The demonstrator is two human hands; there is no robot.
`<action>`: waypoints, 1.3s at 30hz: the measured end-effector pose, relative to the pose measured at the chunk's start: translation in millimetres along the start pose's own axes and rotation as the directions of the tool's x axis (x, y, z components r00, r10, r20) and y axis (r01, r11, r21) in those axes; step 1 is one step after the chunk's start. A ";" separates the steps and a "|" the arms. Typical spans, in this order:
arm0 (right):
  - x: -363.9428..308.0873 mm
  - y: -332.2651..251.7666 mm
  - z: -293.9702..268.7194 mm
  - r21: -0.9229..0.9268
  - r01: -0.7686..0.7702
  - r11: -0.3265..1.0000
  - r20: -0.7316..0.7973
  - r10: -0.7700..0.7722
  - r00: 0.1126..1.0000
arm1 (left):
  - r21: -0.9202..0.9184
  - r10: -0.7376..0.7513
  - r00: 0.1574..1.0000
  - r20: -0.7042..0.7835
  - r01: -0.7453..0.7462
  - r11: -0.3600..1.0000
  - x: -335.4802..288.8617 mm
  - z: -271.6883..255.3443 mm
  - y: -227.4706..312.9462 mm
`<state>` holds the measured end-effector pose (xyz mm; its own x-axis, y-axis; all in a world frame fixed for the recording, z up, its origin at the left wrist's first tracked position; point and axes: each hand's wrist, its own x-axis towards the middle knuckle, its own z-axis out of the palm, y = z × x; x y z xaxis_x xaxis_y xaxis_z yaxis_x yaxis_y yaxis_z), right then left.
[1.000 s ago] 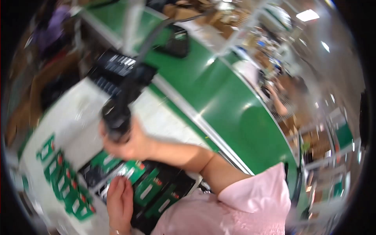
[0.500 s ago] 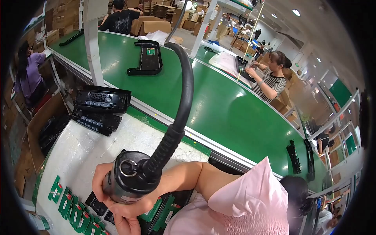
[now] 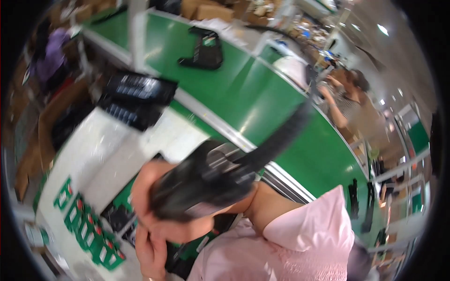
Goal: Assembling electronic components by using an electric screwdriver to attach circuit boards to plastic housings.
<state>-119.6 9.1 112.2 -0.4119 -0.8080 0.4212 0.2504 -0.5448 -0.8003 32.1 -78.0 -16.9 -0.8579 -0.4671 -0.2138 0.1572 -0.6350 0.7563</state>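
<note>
My right hand [image 3: 146, 194] is wrapped round the thick black body of a corded electric screwdriver [image 3: 201, 185], blurred by motion and tilted toward the upper right. Below it, my left hand [image 3: 151, 255] has its fingers drawn together close to the tool's lower end; what they pinch is hidden. Under both hands lies a black plastic housing [image 3: 118, 216], mostly covered, with green circuit board showing around it. Left of the hands, several small green circuit boards [image 3: 84, 232] lie in a slanting row on the white worktable [image 3: 110, 154].
Black plastic housings [image 3: 138, 93] are stacked at the table's far left corner. Beyond runs a green conveyor belt [image 3: 248, 103] carrying a black frame-shaped housing [image 3: 206, 49] and dark strips [image 3: 354, 199] at right. A cardboard box [image 3: 49, 126] stands left. A co-worker [image 3: 344, 100] sits across the belt.
The screwdriver's top and its cable have swung to the right, with my right hand tilting along. My left hand stays close below. The whole view has shifted somewhat.
</note>
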 end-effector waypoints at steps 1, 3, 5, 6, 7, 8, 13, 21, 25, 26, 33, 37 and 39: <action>5.2 -13.0 -6.8 -0.165 0.020 0.986 0.100 -0.003 0.995 | -0.330 -0.158 0.978 0.134 0.194 0.924 0.3 -1.2 3.9; 2.9 1.9 -16.6 -0.168 0.142 0.976 0.063 -0.133 0.989 | -0.526 -0.218 0.954 0.207 0.296 0.798 2.0 26.3 10.1; 12.2 13.4 -35.3 -0.240 0.151 0.959 -0.077 -0.174 0.982 | -0.415 -0.393 0.878 0.274 0.476 0.775 8.0 34.5 19.1; 23.7 22.2 -48.3 -0.311 0.213 0.926 -0.069 -0.246 0.967 | -0.368 -0.411 0.886 0.218 0.464 0.806 10.5 32.8 17.1; 34.1 22.4 -55.7 -0.397 0.177 0.901 -0.092 -0.232 0.968 | -0.316 -0.422 0.892 0.161 0.452 0.834 11.1 30.2 17.2; 42.4 26.6 -60.3 -0.430 0.136 0.893 -0.182 -0.233 0.955 | -0.332 -0.418 0.898 0.137 0.439 0.835 11.1 28.4 17.8; 55.5 47.1 -79.4 -0.432 0.073 0.899 -0.255 -0.199 0.946 | -0.364 -0.401 0.901 0.163 0.433 0.825 10.3 14.7 12.5; 53.1 56.1 -83.7 -0.451 0.044 0.891 -0.257 -0.177 0.950 | -0.314 -0.370 0.921 0.120 0.388 0.866 7.3 14.4 11.4; 53.9 57.8 -83.3 -0.444 0.031 0.896 -0.259 -0.161 0.953 | -0.347 -0.396 0.914 0.087 0.401 0.848 8.0 15.7 9.8; 54.3 58.3 -82.5 -0.447 0.017 0.894 -0.255 -0.146 0.956 | -0.348 -0.396 0.914 0.086 0.400 0.848 8.2 16.0 9.7; 62.6 65.2 -80.3 -0.491 -0.015 0.871 -0.200 -0.097 0.975 | -0.360 -0.403 0.913 0.064 0.397 0.844 9.0 12.8 9.9; 63.6 53.8 -81.4 -0.544 -0.007 0.839 -0.191 -0.116 0.975 | -0.370 -0.399 0.907 0.133 0.419 0.829 11.6 15.2 7.6; 60.1 53.2 -78.3 -0.540 0.027 0.841 -0.240 -0.185 0.953 | -0.354 -0.389 0.917 0.089 0.395 0.848 5.2 17.0 6.5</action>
<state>-199.6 -50.8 61.5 -0.6493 -0.6152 0.4471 -0.2737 -0.3594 -0.8921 20.4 -74.2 -2.5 -0.8915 -0.1261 -0.4351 -0.0319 -0.9407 0.3378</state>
